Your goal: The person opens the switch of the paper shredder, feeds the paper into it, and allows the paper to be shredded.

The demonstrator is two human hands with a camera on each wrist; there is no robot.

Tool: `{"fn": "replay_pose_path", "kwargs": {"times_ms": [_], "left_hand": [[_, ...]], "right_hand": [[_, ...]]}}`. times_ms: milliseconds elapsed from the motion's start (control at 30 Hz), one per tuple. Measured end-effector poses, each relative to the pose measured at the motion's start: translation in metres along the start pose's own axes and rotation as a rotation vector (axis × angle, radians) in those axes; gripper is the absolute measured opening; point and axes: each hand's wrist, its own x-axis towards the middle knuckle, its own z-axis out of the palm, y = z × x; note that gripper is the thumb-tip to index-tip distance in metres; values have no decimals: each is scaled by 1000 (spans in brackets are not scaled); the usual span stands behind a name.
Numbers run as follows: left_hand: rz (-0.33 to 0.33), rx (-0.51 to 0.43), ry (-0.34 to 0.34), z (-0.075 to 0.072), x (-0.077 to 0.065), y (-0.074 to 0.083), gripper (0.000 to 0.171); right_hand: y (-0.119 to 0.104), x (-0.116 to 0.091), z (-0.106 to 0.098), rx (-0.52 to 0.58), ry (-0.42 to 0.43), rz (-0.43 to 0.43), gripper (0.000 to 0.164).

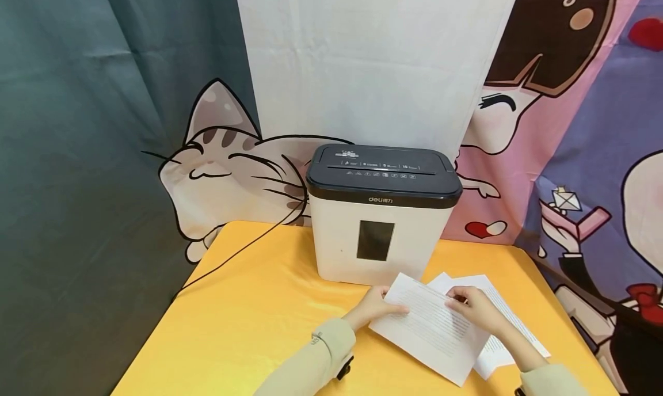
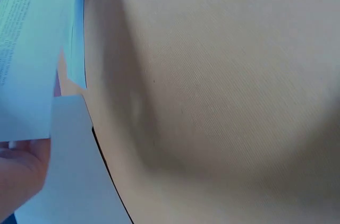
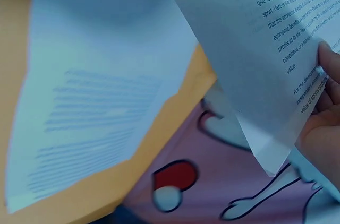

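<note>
A printed sheet of paper [image 1: 432, 332] is held up between both hands, tilted over the front right of the table. The left hand [image 1: 374, 307] grips its left edge, thumb on the printed face and the other fingers behind. At the upper right edge, the right hand [image 1: 475, 308] pinches the same sheet between thumb and fingers. More printed paper [image 1: 518, 330] lies on the table beneath and to the right of it. In the right wrist view, a lying sheet [image 3: 106, 38] shows apart from the held one. Behind the hands stands a white paper shredder [image 1: 336, 235] with a dark lid.
A long feed slot [image 1: 380, 169] runs across the shredder's lid. Its black cord [image 1: 238, 255] trails left over the yellow tablecloth [image 1: 259, 309] and off the edge. Printed curtains [image 1: 373, 56] hang close behind the table.
</note>
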Motion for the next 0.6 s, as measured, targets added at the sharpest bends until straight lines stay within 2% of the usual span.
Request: {"fn": "replay_pose_path", "kwargs": {"times_ms": [100, 167, 400, 600], "left_hand": [[-2, -38, -24, -6, -4, 1, 22], [-2, -39, -15, -9, -6, 1, 21], [40, 112, 114, -22, -12, 5, 18], [68, 61, 114, -38, -19, 8, 19]], "right_hand": [[-11, 7, 4, -10, -20, 2, 14], [-17, 10, 7, -18, -30, -10, 14], [-28, 21, 15, -30, -32, -84, 13], [-30, 25, 16, -32, -37, -100, 10]]}}
